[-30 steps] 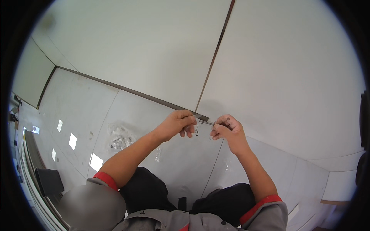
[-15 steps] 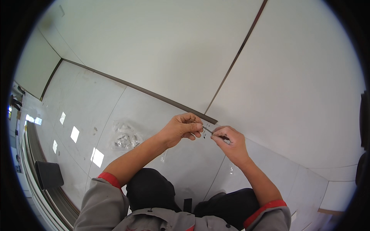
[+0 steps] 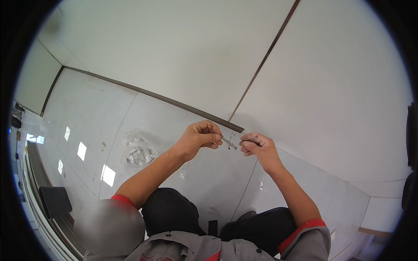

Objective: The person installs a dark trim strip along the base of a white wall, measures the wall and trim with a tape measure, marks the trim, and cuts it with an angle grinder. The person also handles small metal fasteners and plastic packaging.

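One rod (image 3: 230, 143) | left hand (image 3: 199, 140): fingers pinching one end | right hand (image 3: 260, 148): fingers curled near free end, cannot tell if holding anything | bag (image 3: 139, 153) on floor (image 3: 209, 180)

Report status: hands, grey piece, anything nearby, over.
Left hand: pinching slim grey piece by one end. Right hand: close to its free end, grip unclear. Plastic bag: on floor, left of left hand.
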The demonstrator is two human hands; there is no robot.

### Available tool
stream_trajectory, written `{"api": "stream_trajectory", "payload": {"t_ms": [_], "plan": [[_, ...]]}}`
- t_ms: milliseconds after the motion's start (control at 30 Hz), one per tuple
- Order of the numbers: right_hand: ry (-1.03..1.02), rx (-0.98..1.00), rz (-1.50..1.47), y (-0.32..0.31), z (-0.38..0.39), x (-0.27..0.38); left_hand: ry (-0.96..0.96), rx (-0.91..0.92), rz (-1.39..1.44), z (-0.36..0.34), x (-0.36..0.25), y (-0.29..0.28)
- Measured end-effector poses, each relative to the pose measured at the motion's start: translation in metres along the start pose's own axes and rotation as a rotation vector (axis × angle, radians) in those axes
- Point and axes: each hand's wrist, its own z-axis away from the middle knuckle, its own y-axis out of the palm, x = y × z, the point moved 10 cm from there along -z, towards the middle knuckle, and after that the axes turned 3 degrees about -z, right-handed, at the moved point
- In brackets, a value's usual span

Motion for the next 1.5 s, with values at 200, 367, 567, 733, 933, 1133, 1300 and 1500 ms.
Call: {"api": "stream_trajectory", "payload": {"t_ms": [200, 367, 567, 733, 933, 1133, 1300, 1500], "plan": [[-0.038, 0.025, 0.174, 0.016, -0.004, -0.008, 0.034, 0.088, -0.184, -0.01, 0.003, 0.017], [-0.036, 0.009, 0.284, 0.028, -0.01, -0.05, -0.007, 0.085, -0.316, -0.032, 0.057, 0.01], [-0.062, -0.22, 0.334, -0.015, -0.048, -0.142, -0.218, -0.015, -0.258, -0.068, 0.15, -0.022], [-0.046, -0.65, -0.033, -0.1, -0.07, -0.214, -0.266, -0.166, -0.267, -0.125, 0.188, -0.076], [-0.137, -0.786, -0.016, -0.114, -0.09, -0.23, -0.296, -0.256, -0.141, -0.176, 0.197, -0.114], [-0.17, -0.876, 0.023, -0.112, -0.103, -0.234, -0.27, -0.339, -0.038, -0.182, 0.202, -0.119], [-0.204, -0.928, 0.048, -0.108, -0.107, -0.234, -0.281, -0.347, -0.022, -0.181, 0.197, -0.114], [-0.182, -0.963, 0.015, -0.101, -0.109, -0.235, -0.284, -0.326, -0.013, -0.186, 0.202, -0.118]]}}
